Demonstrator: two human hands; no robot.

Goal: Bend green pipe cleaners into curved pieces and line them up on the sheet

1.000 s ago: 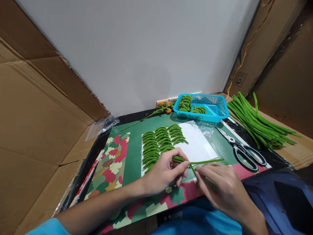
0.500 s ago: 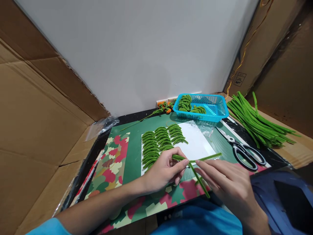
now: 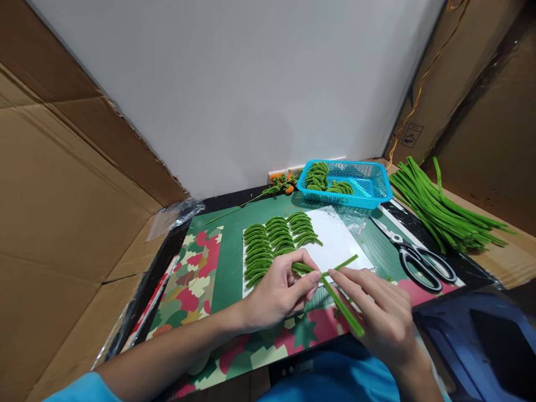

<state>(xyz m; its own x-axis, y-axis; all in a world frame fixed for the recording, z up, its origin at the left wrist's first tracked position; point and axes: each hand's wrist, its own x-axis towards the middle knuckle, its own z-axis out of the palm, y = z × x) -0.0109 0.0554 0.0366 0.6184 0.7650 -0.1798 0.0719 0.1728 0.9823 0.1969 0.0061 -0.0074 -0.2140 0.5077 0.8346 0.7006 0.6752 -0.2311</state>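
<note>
"Scissors (image 3: 412,254), what are they near?"
"They lie right of the hands, by the big bunch of green stems (image 3: 448,209). The blue basket (image 3: 368,198) is behind the white paper (image 3: 329,231)."
"And the hands?"
"The left hand (image 3: 282,285) pinches the fuzzy green strips (image 3: 341,307) over the mat (image 3: 230,234). The right hand's (image 3: 379,307) fingertips touch them, close together."

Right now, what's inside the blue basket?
Inside the blue basket: curved green pieces, heaped toward its left end. Anything beneath them is covered; can't tell.
</note>
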